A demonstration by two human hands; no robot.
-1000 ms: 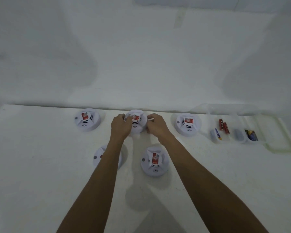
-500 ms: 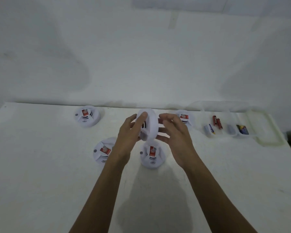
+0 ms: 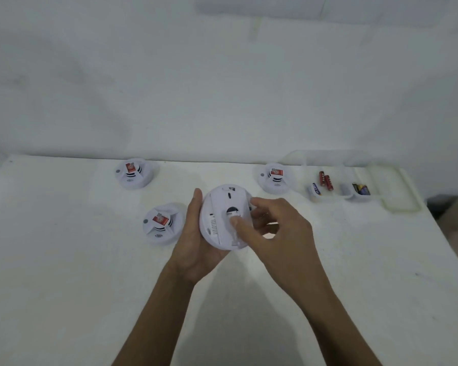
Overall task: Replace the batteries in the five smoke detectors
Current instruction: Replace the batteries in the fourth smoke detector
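Note:
My left hand (image 3: pixel 196 247) cradles a round white smoke detector (image 3: pixel 220 207) from below, turned so its back faces me. My right hand (image 3: pixel 275 233) rests on that back with the thumb pressed near the dark opening at its centre. Three other white detectors with red labels lie face up on the table: one at the back left (image 3: pixel 134 173), one at the left front (image 3: pixel 161 223) and one at the back right (image 3: pixel 275 178). The fifth detector is hidden behind the held one and my hands.
A clear plastic tray (image 3: pixel 397 204) at the back right holds red batteries (image 3: pixel 325 179), a blue-and-white battery (image 3: pixel 315 188) and a dark yellow-marked pack (image 3: pixel 361 189). The white table (image 3: pixel 64 273) ends at a white wall behind and drops off at the right.
Both hands lifted the back-middle detector off the table, brought it toward me and flipped it back side up. My right thumb now presses on its back.

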